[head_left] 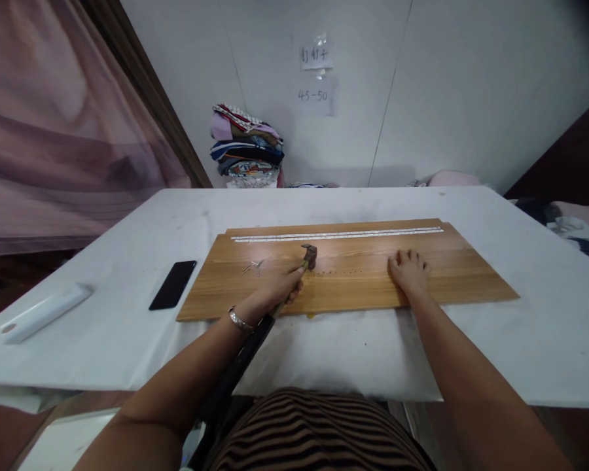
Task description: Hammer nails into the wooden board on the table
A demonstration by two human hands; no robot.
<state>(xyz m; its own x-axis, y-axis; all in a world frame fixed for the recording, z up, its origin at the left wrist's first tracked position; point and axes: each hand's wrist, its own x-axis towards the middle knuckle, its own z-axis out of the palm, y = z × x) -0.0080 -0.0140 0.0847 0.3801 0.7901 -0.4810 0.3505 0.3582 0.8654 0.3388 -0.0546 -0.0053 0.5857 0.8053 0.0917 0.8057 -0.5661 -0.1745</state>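
Note:
My left hand is wrapped round the handle of a claw hammer, whose head is low over the wooden board. Whether the head touches the board I cannot tell. My right hand lies on the board's right part with its fingers bent and apart, holding nothing. A row of small dark dots runs along the board between the hammer head and my right hand. Several loose nails lie on the board left of the hammer. Two thin white marked strips stretch along its far side.
The board lies on a white-covered table. A black phone and a long white plastic piece are on the left. Folded clothes are stacked beyond the far edge, by a wall with paper notes. A pink curtain hangs at left.

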